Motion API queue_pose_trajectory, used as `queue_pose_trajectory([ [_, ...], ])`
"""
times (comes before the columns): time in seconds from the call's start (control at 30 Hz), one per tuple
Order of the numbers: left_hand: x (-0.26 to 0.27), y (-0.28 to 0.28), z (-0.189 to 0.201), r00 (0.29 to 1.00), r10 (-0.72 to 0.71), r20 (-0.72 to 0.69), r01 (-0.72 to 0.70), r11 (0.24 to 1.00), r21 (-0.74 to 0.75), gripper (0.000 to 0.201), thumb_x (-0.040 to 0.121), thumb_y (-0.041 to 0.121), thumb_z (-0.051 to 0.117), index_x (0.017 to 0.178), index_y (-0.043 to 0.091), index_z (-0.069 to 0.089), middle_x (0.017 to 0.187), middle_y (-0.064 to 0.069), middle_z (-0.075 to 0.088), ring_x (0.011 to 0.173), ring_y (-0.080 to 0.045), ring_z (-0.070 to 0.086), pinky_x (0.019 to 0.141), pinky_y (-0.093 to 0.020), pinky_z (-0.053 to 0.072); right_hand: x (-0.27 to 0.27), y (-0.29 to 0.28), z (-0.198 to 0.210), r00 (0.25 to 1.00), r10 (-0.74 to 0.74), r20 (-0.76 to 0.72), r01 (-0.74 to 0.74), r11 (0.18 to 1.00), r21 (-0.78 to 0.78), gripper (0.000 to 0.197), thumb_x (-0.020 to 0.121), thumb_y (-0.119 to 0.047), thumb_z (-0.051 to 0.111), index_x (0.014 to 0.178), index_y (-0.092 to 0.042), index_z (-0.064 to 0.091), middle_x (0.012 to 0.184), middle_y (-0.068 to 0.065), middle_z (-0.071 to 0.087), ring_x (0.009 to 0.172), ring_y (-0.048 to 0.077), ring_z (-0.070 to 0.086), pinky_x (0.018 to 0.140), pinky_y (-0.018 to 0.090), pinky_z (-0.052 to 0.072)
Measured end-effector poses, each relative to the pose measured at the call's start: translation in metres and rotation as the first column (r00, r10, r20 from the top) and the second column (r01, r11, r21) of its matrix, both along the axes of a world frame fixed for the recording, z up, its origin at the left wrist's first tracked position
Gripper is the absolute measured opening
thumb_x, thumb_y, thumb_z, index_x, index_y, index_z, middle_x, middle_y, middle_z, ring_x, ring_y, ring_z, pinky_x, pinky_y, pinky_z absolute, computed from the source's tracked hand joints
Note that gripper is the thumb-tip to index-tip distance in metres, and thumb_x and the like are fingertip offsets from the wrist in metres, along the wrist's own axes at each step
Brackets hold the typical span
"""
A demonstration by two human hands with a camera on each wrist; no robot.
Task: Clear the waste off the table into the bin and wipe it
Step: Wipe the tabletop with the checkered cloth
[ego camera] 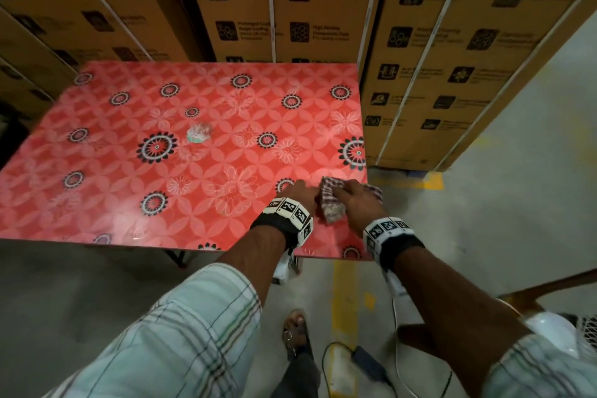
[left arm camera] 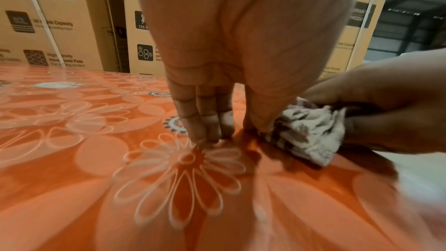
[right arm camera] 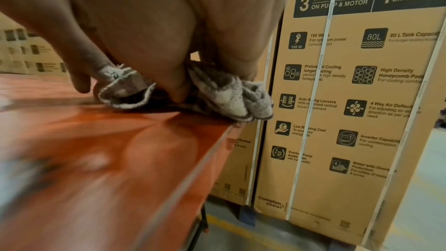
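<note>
Warehouse floor, grey concrete with yellow paint marks, runs under a table with a glossy red floral top. Nearest the wearer, 2 forearms in checked sleeves reach to the table's near right corner, each wrist wearing a band of black-and-white markers. Right hand lies on a checked cloth, fingers curled down over it and gripping the bunched fabric; the cloth sits at the table's right edge, part of it hanging past the rim in the right wrist view. Left hand is just left of the cloth, fingers held straight together with tips touching the tabletop, thumb touching the cloth's near side; it holds nothing. Farther out, well apart from both hands and up-left of them, 1 crumpled wad of waste lies on the tabletop, whitish with a bit of green. Beyond the table's far and right edges stand tall brown cartons bound with white straps, printed with icons and warranty text. No bin in view.
</note>
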State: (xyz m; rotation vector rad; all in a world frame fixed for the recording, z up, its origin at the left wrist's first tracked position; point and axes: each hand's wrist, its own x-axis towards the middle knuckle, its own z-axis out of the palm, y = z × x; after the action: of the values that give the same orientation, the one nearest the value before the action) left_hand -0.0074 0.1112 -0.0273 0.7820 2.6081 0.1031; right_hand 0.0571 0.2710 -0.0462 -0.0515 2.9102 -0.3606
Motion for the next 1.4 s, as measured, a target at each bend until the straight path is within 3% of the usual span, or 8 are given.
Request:
queue_pose_trajectory([
  [0.2,-0.046,0.010,0.008,0.999,-0.018,0.030,0.019,0.999,-0.029,0.039,0.096,0.017,0.048,0.135,0.017,0.053,0.148,-0.015,0.037,0.127,-0.041,0.042,0.105,-0.052,0.042,-0.006,-0.005,0.006,0.998,-0.061,-0.014,0.060,0.995,-0.075,0.049,0.085,-0.013,0.060,0.132,-0.010,0.051,0.133,0.020,0.046,0.119,0.038,0.048,0.102,0.039,0.039],
  [0.33,-0.073,0.013,0.004,1.000,-0.013,-0.014,0.013,1.000,0.007,0.045,0.094,0.015,0.046,0.140,0.016,0.045,0.148,-0.014,0.039,0.129,-0.038,0.039,0.105,-0.051,0.041,0.015,-0.008,-0.004,0.999,0.021,0.050,-0.015,0.993,-0.113,0.068,0.053,-0.024,0.086,0.115,-0.007,0.065,0.117,0.024,0.058,0.102,0.042,0.060,0.089,0.050,0.052],
  [0.5,-0.092,0.023,-0.010,0.998,-0.021,-0.057,0.022,1.000,0.019,0.041,0.096,0.017,0.044,0.137,0.018,0.048,0.139,-0.014,0.043,0.119,-0.036,0.046,0.096,-0.047,0.048,-0.056,0.015,-0.005,0.997,-0.076,-0.002,0.075,0.982,-0.172,0.048,0.081,-0.010,0.068,0.128,-0.010,0.057,0.140,0.019,0.047,0.128,0.036,0.043,0.110,0.046,0.034],
  [0.67,-0.105,0.024,-0.022,0.999,0.007,-0.046,-0.004,0.998,0.066,0.043,0.094,0.017,0.050,0.136,0.023,0.051,0.129,-0.010,0.045,0.112,-0.032,0.047,0.090,-0.043,0.050,-0.137,0.044,0.005,0.991,-0.127,0.040,0.130,0.986,-0.103,0.048,0.088,-0.012,0.057,0.136,-0.017,0.050,0.148,0.013,0.036,0.132,0.033,0.041,0.111,0.038,0.032],
  [0.87,-0.118,0.036,-0.007,0.997,0.077,-0.008,-0.076,0.995,0.060,0.053,0.094,0.020,0.048,0.145,0.024,0.037,0.148,-0.013,0.031,0.130,-0.037,0.035,0.101,-0.048,0.043,-0.110,0.034,0.005,0.996,-0.092,0.018,0.093,0.991,-0.093,0.051,0.089,-0.004,0.050,0.138,-0.016,0.047,0.145,0.010,0.041,0.133,0.029,0.038,0.108,0.038,0.032],
  [1.03,-0.160,0.052,-0.005,0.990,0.128,0.061,-0.130,0.991,0.032,0.059,0.093,0.017,0.048,0.149,0.020,0.029,0.158,-0.008,0.020,0.137,-0.037,0.027,0.105,-0.050,0.038,-0.114,0.050,-0.012,0.991,0.125,0.037,-0.120,0.986,-0.114,0.049,0.072,-0.026,0.049,0.115,-0.006,0.064,0.120,0.027,0.061,0.103,0.049,0.061,0.079,0.064,0.048],
  [1.2,-0.179,0.064,-0.025,0.990,0.126,-0.061,-0.125,0.992,0.015,0.053,0.090,0.014,0.056,0.139,0.018,0.039,0.142,-0.011,0.034,0.123,-0.037,0.037,0.088,-0.047,0.048,-0.208,0.074,0.001,0.999,0.005,0.051,-0.005,1.000,0.011,0.070,0.083,-0.006,0.060,0.146,-0.018,0.033,0.156,0.010,0.022,0.143,0.028,0.021,0.115,0.031,0.015],
  [1.4,-0.205,0.079,-0.019,0.984,0.154,-0.086,-0.146,0.985,0.096,0.041,0.092,0.017,0.054,0.133,0.012,0.049,0.140,-0.019,0.035,0.127,-0.040,0.036,0.096,-0.047,0.042,-0.262,0.081,0.009,0.997,-0.022,0.076,0.020,1.000,0.022,0.069,0.080,0.005,0.051,0.144,-0.017,0.034,0.156,0.007,0.019,0.142,0.027,0.019,0.114,0.037,0.025],
])
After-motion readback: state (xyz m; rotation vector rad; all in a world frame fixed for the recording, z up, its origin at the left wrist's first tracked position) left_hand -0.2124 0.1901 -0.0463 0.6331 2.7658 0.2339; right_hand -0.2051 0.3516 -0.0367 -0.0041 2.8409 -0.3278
